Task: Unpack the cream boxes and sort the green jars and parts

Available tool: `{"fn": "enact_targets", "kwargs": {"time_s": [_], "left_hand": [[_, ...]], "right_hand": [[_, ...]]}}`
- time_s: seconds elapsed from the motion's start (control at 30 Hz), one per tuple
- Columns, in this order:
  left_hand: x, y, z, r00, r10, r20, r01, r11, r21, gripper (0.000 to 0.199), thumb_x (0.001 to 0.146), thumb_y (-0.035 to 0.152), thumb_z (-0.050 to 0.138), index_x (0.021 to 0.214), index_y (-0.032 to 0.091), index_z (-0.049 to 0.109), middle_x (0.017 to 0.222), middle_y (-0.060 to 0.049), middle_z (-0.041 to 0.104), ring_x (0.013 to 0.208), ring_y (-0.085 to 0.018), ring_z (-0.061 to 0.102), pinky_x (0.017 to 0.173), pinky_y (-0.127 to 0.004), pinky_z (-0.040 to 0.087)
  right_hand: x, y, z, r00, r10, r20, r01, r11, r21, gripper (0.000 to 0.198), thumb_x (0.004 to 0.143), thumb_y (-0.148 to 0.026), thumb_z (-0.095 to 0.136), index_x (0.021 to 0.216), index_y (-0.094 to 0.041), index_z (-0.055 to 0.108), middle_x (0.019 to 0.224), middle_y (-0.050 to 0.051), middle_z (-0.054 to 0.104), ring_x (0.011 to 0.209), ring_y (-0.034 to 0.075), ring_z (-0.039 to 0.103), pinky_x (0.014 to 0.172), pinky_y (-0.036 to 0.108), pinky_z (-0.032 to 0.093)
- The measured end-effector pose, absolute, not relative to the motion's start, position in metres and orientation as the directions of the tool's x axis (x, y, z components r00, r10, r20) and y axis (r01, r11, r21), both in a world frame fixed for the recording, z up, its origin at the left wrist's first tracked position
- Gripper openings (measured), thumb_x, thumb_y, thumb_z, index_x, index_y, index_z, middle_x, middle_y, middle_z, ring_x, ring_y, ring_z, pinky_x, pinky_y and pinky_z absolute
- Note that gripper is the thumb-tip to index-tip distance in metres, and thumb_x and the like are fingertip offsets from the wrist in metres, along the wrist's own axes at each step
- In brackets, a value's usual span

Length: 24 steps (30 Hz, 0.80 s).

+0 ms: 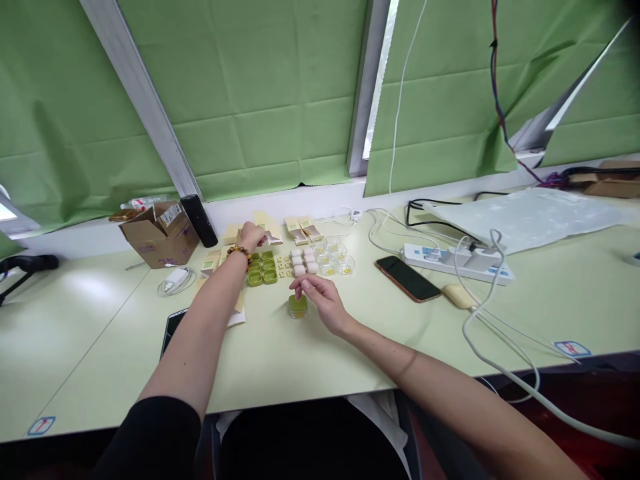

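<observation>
My left hand (253, 235), with a beaded bracelet at its wrist, reaches to the back of the table among flat yellowish cardboard boxes (273, 233). Its fingers are closed, and what they hold is hidden. Loosely bent, my right hand (323, 300) hovers at a small clear container with a green top (298, 307), its fingers apart and not gripping it. Behind are several green square trays (263, 269), small yellowish pieces (285, 267), whitish rounded blocks (304, 262) and clear cups (337, 257) with yellow spots.
At the left stand an open cardboard box (160, 235) and a black cylinder (199, 221); a white charger (176, 280) lies nearby. A dark tablet-like device (173, 328) is partly under my left arm. To the right are a phone (407, 279), a power strip (457, 262) and loose cables.
</observation>
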<state>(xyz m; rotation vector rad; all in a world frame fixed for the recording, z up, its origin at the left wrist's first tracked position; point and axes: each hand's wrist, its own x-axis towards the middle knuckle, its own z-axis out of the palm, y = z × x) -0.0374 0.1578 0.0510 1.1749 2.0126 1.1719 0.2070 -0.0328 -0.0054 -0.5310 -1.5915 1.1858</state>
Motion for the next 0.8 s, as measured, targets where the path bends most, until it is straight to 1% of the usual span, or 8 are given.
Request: {"fn": "enact_targets", "kwargs": {"time_s": [0.1, 0.2, 0.27, 0.33, 0.43, 0.5, 0.63, 0.8], "left_hand": [[-0.030, 0.176, 0.036, -0.472, 0.877, -0.089, 0.417, 0.311, 0.854, 0.024, 0.094, 0.028, 0.074, 0.101, 0.005, 0.070, 0.088, -0.016, 0.074, 0.079, -0.024, 0.072, 0.073, -0.037, 0.059], [-0.022, 0.190, 0.024, -0.437, 0.888, -0.143, 0.419, 0.342, 0.841, 0.039, 0.098, 0.037, 0.069, 0.127, 0.011, 0.065, 0.124, -0.014, 0.068, 0.107, -0.024, 0.069, 0.091, -0.043, 0.061], [-0.020, 0.196, 0.019, -0.409, 0.900, -0.152, 0.431, 0.337, 0.837, 0.043, 0.099, 0.040, 0.068, 0.134, 0.015, 0.061, 0.133, -0.013, 0.064, 0.114, -0.025, 0.067, 0.096, -0.046, 0.060], [-0.020, 0.199, 0.017, -0.388, 0.912, -0.134, 0.458, 0.317, 0.830, 0.043, 0.099, 0.039, 0.068, 0.132, 0.013, 0.062, 0.131, -0.015, 0.065, 0.113, -0.026, 0.067, 0.095, -0.046, 0.060], [-0.025, 0.199, 0.019, -0.379, 0.923, -0.061, 0.524, 0.268, 0.808, 0.040, 0.094, 0.030, 0.074, 0.124, 0.004, 0.066, 0.121, -0.023, 0.069, 0.109, -0.031, 0.070, 0.090, -0.041, 0.058], [-0.029, 0.197, 0.021, -0.372, 0.928, -0.003, 0.565, 0.229, 0.792, 0.042, 0.088, 0.022, 0.079, 0.123, 0.005, 0.067, 0.117, -0.026, 0.071, 0.110, -0.034, 0.070, 0.087, -0.039, 0.055], [-0.030, 0.193, 0.024, -0.312, 0.950, 0.026, 0.597, 0.175, 0.783, 0.049, 0.084, 0.021, 0.082, 0.128, 0.012, 0.066, 0.121, -0.019, 0.072, 0.111, -0.032, 0.070, 0.086, -0.036, 0.055], [-0.019, 0.194, 0.023, -0.257, 0.966, -0.024, 0.575, 0.173, 0.800, 0.041, 0.098, 0.039, 0.069, 0.131, 0.015, 0.063, 0.132, -0.012, 0.065, 0.115, -0.027, 0.067, 0.095, -0.045, 0.059]], "right_hand": [[0.207, -0.035, -0.004, -0.371, 0.808, 0.457, -0.221, 0.401, -0.889, 0.046, 0.100, -0.062, 0.056, 0.093, -0.020, 0.075, 0.076, 0.003, 0.065, 0.076, 0.020, 0.061, 0.076, 0.033, 0.047], [0.207, -0.037, -0.002, -0.380, 0.811, 0.445, -0.221, 0.387, -0.895, 0.046, 0.099, -0.062, 0.057, 0.093, -0.020, 0.075, 0.075, 0.003, 0.066, 0.076, 0.019, 0.060, 0.074, 0.032, 0.046], [0.207, -0.039, -0.001, -0.386, 0.810, 0.442, -0.216, 0.387, -0.897, 0.046, 0.099, -0.062, 0.057, 0.092, -0.020, 0.075, 0.076, 0.003, 0.066, 0.076, 0.019, 0.060, 0.074, 0.033, 0.046], [0.207, -0.040, 0.000, -0.391, 0.805, 0.447, -0.208, 0.395, -0.895, 0.046, 0.100, -0.062, 0.056, 0.092, -0.021, 0.075, 0.076, 0.003, 0.066, 0.076, 0.019, 0.061, 0.074, 0.033, 0.046], [0.206, -0.042, 0.000, -0.393, 0.801, 0.452, -0.191, 0.410, -0.892, 0.047, 0.100, -0.063, 0.055, 0.093, -0.021, 0.075, 0.076, 0.004, 0.066, 0.076, 0.019, 0.061, 0.073, 0.033, 0.047], [0.206, -0.042, 0.001, -0.397, 0.801, 0.448, -0.175, 0.412, -0.894, 0.048, 0.100, -0.064, 0.054, 0.093, -0.021, 0.075, 0.076, 0.004, 0.067, 0.075, 0.020, 0.062, 0.071, 0.033, 0.047], [0.205, -0.043, 0.002, -0.395, 0.804, 0.445, -0.150, 0.422, -0.894, 0.051, 0.099, -0.068, 0.054, 0.091, -0.022, 0.075, 0.075, 0.004, 0.067, 0.074, 0.020, 0.063, 0.069, 0.032, 0.047], [0.205, -0.044, 0.000, -0.396, 0.804, 0.444, -0.148, 0.421, -0.895, 0.051, 0.099, -0.067, 0.054, 0.092, -0.022, 0.076, 0.075, 0.004, 0.067, 0.074, 0.020, 0.063, 0.069, 0.033, 0.047]]}}
